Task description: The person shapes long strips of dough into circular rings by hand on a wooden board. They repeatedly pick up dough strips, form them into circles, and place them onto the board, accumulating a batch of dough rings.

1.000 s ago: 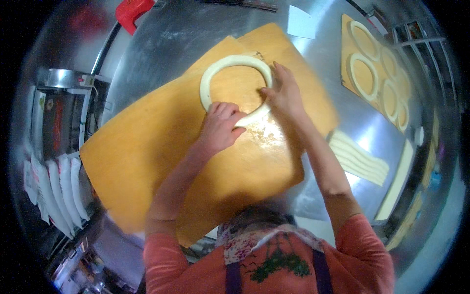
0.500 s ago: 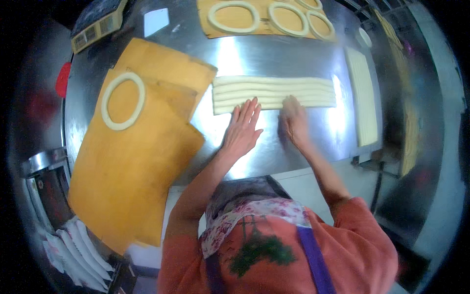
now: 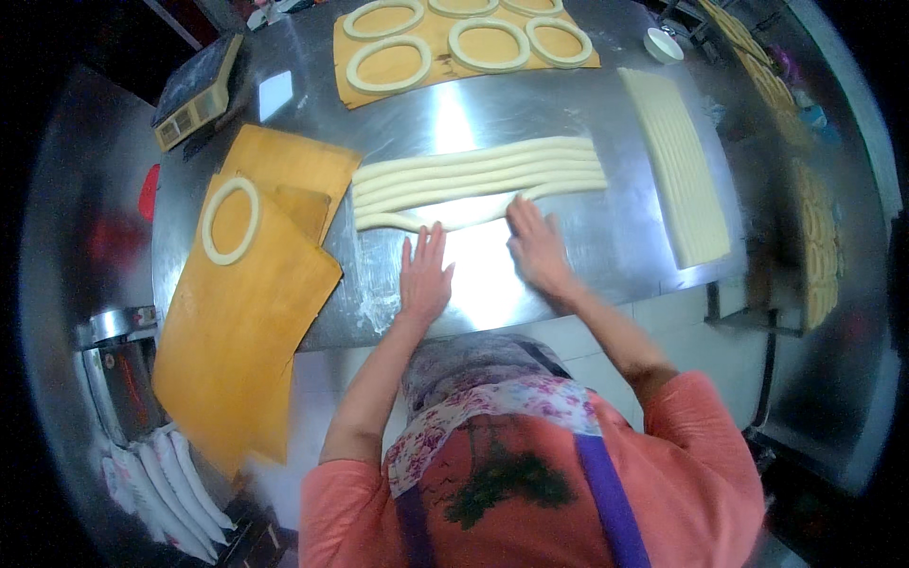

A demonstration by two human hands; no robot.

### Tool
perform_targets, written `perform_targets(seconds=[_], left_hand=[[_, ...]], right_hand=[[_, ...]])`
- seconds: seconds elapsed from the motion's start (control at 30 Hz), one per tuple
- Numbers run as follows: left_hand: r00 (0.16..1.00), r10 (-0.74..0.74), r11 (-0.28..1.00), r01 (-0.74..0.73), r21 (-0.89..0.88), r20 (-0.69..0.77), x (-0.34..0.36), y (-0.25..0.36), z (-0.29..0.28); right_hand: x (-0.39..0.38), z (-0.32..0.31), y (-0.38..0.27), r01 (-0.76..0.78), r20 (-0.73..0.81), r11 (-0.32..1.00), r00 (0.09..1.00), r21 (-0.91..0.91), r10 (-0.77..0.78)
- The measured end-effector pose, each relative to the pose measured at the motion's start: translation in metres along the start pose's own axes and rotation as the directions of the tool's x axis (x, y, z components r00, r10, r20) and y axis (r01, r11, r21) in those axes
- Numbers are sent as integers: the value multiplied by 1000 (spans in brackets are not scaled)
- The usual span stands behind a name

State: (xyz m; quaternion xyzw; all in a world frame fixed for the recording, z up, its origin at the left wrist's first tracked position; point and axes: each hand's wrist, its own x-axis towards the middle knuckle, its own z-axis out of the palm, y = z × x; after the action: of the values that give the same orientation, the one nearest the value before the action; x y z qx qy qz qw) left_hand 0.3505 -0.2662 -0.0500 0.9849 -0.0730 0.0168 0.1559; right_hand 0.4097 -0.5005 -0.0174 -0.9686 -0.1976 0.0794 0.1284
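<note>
On the steel table in front of me lies a block of pale dough strips (image 3: 473, 173) side by side. The nearest dough strip (image 3: 388, 221) bows away from the rest toward me, leaving a gap of bare metal. My left hand (image 3: 426, 279) is open and palm down, its fingertips at this strip near its left part. Farther right, my right hand (image 3: 538, 248) also lies palm down with fingers stretched, the fingertips against the strip where it parts from the block. Its thumb side is partly hidden.
Yellow boards (image 3: 256, 312) lie at the left, bearing a dough ring (image 3: 210, 222). Another board (image 3: 355, 85) with several dough rings is at the back. A second dough slab (image 3: 674, 161) lies right, near a white bowl (image 3: 663, 45). A scale (image 3: 197, 90) and white scraper (image 3: 276, 94) stand back left.
The nearest strip has come apart from the block and curved toward me. My left hand has moved nearer and left; my right hand has shifted along the strip. The view has shifted too.
</note>
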Motion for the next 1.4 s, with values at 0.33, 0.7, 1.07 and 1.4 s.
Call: perform_targets(seconds=[0.33, 0.7, 1.07, 1.4], left_hand=[[988, -107, 990, 116, 75, -107, 8, -30, -16], [992, -78, 989, 90, 120, -102, -14, -21, -30], [979, -156, 981, 168, -94, 130, 9, -65, -16], [890, -317, 930, 224, -290, -327, -53, -136, -114]], right_hand=[[-6, -13, 90, 27, -136, 976, 989, -215, -57], [-38, -19, 112, 137, -148, 978, 976, -155, -160], [31, -61, 147, 235, 265, 971, 940, -44, -216], [96, -134, -66, 83, 244, 938, 954, 337, -173]])
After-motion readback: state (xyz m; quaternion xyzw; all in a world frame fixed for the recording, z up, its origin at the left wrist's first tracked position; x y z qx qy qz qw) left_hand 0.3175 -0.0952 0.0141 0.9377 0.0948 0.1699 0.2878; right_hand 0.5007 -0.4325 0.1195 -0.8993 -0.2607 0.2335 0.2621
